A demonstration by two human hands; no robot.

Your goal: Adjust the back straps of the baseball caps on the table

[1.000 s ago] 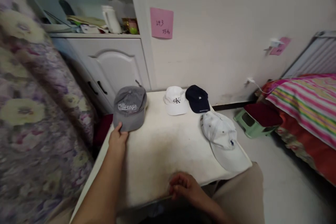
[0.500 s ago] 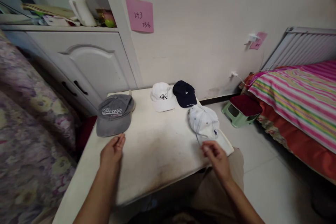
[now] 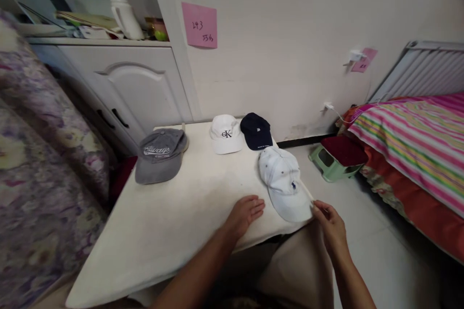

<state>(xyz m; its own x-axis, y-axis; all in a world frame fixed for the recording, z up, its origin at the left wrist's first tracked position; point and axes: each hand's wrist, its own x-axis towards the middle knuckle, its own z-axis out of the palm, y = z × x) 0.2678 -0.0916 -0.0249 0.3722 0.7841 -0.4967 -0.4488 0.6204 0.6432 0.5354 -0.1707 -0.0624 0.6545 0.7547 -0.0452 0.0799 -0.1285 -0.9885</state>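
A pale cap with a small dark polo emblem [image 3: 284, 178] lies at the table's right corner, brim toward me. My right hand [image 3: 331, 229] pinches the right edge of that brim, thumb and fingers together. Left of the brim, my left hand [image 3: 246, 215] is held low over the tabletop, fingers stretched out and holding nothing. Farther back sit a white cap with CK lettering [image 3: 225, 135] and a navy cap [image 3: 256, 131], side by side. The grey "Always" cap [image 3: 159, 157] rests at the table's left side.
The white table [image 3: 145, 231] stands against the wall beside a white cabinet [image 3: 134, 77]. Flowered curtain [image 3: 47, 193] hangs at left. To the right are a green stool with a red top [image 3: 339, 154] and a bed with a striped cover [image 3: 409, 130].
My left hand has moved right, away from the grey cap to beside the pale cap. My right hand has shifted right onto the brim's edge, and the pale cap's brim has turned toward me.
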